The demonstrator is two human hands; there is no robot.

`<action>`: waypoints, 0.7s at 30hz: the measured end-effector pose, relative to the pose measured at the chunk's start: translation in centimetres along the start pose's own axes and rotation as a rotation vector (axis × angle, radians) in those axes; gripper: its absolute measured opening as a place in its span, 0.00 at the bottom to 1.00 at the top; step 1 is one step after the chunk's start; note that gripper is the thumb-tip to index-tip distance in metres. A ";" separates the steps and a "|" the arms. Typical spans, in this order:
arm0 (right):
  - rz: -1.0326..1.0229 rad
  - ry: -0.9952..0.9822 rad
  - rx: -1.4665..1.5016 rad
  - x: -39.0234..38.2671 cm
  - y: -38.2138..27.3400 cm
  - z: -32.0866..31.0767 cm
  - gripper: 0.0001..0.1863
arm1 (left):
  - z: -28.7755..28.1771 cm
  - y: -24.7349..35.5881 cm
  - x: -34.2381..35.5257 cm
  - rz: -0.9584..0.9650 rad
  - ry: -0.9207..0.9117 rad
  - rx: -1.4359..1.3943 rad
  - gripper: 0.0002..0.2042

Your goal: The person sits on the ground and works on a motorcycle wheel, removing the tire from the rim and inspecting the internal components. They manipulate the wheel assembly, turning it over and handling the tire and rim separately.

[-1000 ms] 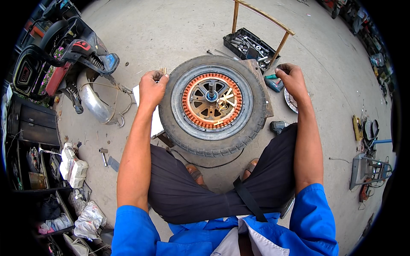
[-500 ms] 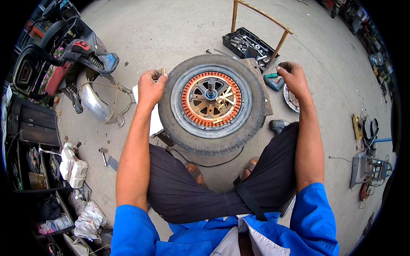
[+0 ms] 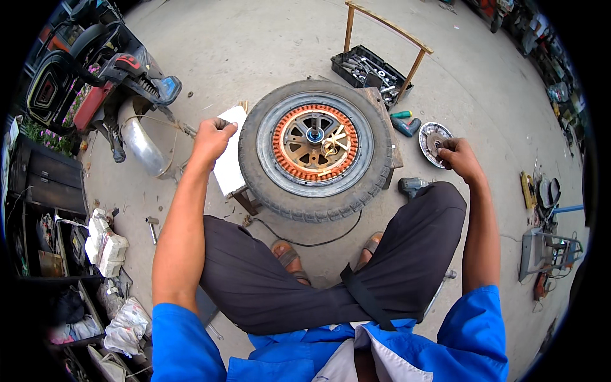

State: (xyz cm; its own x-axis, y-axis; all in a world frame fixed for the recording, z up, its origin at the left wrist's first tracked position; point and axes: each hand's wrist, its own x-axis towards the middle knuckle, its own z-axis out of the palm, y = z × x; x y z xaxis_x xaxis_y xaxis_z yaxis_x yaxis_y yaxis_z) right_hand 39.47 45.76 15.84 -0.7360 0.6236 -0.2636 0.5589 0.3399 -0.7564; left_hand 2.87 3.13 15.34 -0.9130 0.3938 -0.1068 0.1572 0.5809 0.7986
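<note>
A motor wheel (image 3: 372,181) with a black tyre rests in front of me, its ring of copper windings (image 3: 283,156) and central shaft facing up. Short pale strips and yellowish wires lie over the windings' right part. My left hand (image 3: 215,138) is closed in a pinch left of the tyre, over the edge of a white sheet (image 3: 229,172); anything between its fingertips is hidden. On the right, my right hand (image 3: 461,160) is closed at the near right rim of a round metal motor cover (image 3: 429,137). The fingers hide part of that rim.
A green-handled screwdriver (image 3: 401,114) and a power tool (image 3: 407,127) lie right of the wheel. A drill (image 3: 412,185) sits by my right knee. Farther off stands a black toolbox (image 3: 347,75) beneath a wooden handle frame (image 3: 391,25). Scooter parts (image 3: 137,137) and shelves (image 3: 48,191) line the left.
My right hand has come down from beside the screwdriver to the metal cover. My left hand has drawn back slightly from the tyre's edge, uncovering more of the white sheet. The wheel stays put.
</note>
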 end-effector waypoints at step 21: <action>0.175 -0.180 0.190 3.9 0.0 0.3 0.23 | 2.3 -0.6 0.7 -0.263 -0.188 -0.025 0.32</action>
State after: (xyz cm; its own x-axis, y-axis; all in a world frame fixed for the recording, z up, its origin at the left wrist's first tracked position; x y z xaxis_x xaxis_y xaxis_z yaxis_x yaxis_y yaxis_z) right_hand 36.47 47.98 14.60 -0.7001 0.5205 -0.4887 0.6143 0.0902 -0.7839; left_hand 3.01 4.69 13.40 -0.8352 0.3587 -0.4169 -0.0862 0.6633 0.7433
